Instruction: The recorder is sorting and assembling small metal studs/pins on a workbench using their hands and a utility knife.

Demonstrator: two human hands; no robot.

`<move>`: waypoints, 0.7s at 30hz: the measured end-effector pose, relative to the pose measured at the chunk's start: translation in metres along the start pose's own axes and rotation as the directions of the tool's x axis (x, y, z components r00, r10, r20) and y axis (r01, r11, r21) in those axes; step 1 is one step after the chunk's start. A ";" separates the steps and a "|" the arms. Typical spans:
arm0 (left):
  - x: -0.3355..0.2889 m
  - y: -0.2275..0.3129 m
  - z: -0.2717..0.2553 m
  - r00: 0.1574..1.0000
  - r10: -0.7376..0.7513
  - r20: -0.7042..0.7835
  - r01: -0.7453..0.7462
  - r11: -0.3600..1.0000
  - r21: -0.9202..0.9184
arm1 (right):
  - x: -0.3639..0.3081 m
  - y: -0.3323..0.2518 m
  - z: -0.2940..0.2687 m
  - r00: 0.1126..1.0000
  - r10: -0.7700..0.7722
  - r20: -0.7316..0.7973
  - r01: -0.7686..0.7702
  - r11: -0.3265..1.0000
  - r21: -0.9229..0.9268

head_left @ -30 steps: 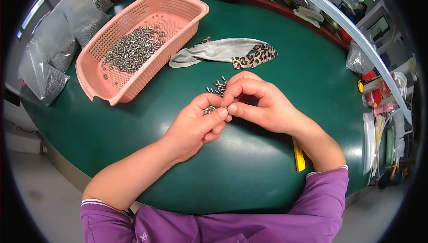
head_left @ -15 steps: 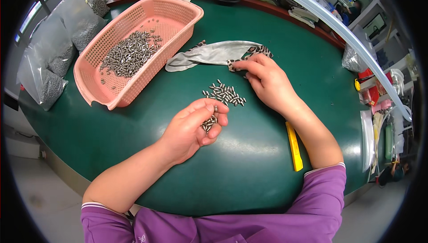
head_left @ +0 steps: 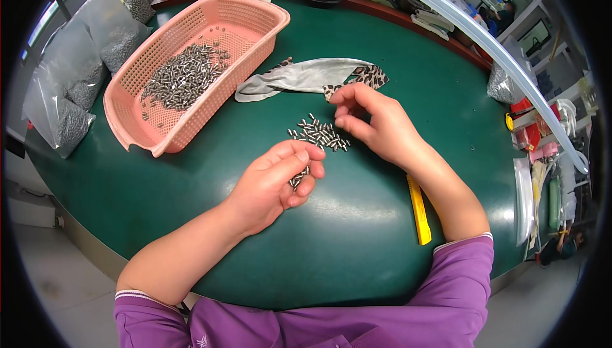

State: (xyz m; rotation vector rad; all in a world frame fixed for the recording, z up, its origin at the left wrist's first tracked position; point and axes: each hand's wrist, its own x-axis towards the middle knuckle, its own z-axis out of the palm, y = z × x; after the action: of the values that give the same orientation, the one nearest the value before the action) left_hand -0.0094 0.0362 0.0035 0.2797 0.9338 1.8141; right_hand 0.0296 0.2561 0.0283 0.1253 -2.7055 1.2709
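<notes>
My left hand [head_left: 274, 179] is curled round several small, shiny metal pins [head_left: 297, 179], its thumb pressed against the index finger. Just beyond it lies a loose pile of the same pins [head_left: 320, 135] on the green table [head_left: 357, 246]. My right hand [head_left: 376, 121] hovers at the pile's right side. Its thumb and index finger are apart, and nothing shows between them; the other fingers are partly hidden. Right beyond that hand lies a grey cloth with leopard-print ends [head_left: 306, 76].
A pink perforated basket [head_left: 207, 113] with many more pins stands at the far left. Beside it are clear bags of metal parts [head_left: 75, 118]. A yellow utility knife [head_left: 418, 211] lies by my right forearm. A pale curved bar [head_left: 484, 38] crosses the upper right.
My right hand has drawn back from the cloth's leopard-print end toward the pins, with thumb and index finger spread. My left hand stays in place, its fingertips closed further over the pins.
</notes>
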 end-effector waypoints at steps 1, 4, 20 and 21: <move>0.000 0.000 0.000 1.000 -0.007 -0.011 0.007 1.000 0.020 | -0.002 -0.004 0.003 0.997 -0.076 0.009 0.075 0.994 0.085; 0.000 0.000 0.001 1.000 -0.019 -0.017 0.020 0.999 0.041 | -0.009 -0.020 0.009 0.947 -0.320 0.037 0.317 0.946 0.062; 0.001 0.002 -0.001 0.999 -0.042 0.028 0.042 0.999 -0.009 | 0.005 0.018 -0.007 0.974 -0.172 -0.148 0.115 0.937 -0.330; 0.001 0.002 -0.002 0.999 -0.042 0.035 0.042 0.999 -0.011 | 0.005 0.021 -0.006 0.972 -0.185 -0.147 0.124 0.929 -0.347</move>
State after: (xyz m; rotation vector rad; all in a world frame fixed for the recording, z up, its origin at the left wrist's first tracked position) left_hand -0.0123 0.0358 0.0032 0.2816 0.8978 1.7705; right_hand 0.0220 0.2743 0.0167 0.1730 -2.6487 0.7249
